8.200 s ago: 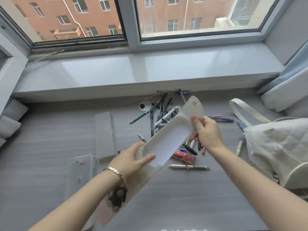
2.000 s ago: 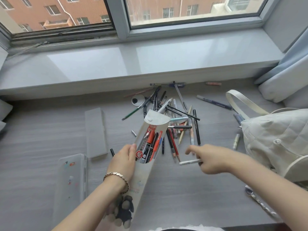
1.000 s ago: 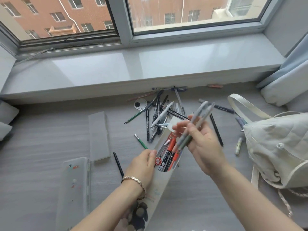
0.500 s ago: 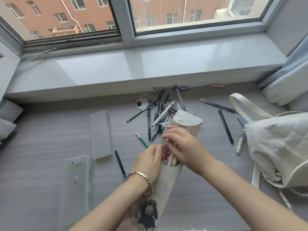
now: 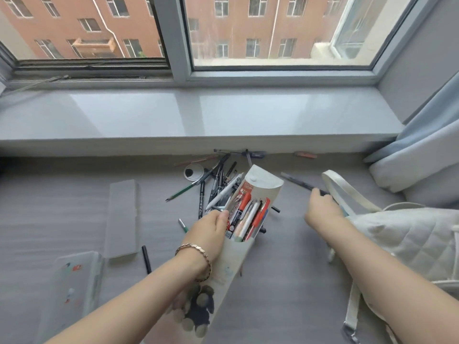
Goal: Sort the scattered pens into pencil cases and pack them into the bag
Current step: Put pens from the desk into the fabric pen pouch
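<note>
My left hand (image 5: 211, 227) grips the mouth of a white pencil pouch (image 5: 263, 184) with its flap open. Several red, white and black pens (image 5: 248, 214) stand inside it. A pile of loose pens (image 5: 216, 184) lies on the grey surface just behind the pouch. My right hand (image 5: 321, 209) is out to the right, its fingers curled over the near end of a dark pen (image 5: 295, 181) that lies beside the bag strap (image 5: 347, 189). The white quilted bag (image 5: 409, 239) sits at the right edge.
A frosted flat case (image 5: 121, 217) and a clear case with stickers (image 5: 72, 286) lie on the left. A black pen (image 5: 146, 259) lies between them, and a green pen (image 5: 183, 225) lies by my left hand. A round tape (image 5: 193, 171) and an orange item (image 5: 305, 154) lie near the window sill (image 5: 198, 115).
My right hand has left the pouch, where it pushed a bundle of pens in, and has moved right to the dark pen by the bag strap. My left hand still holds the pouch.
</note>
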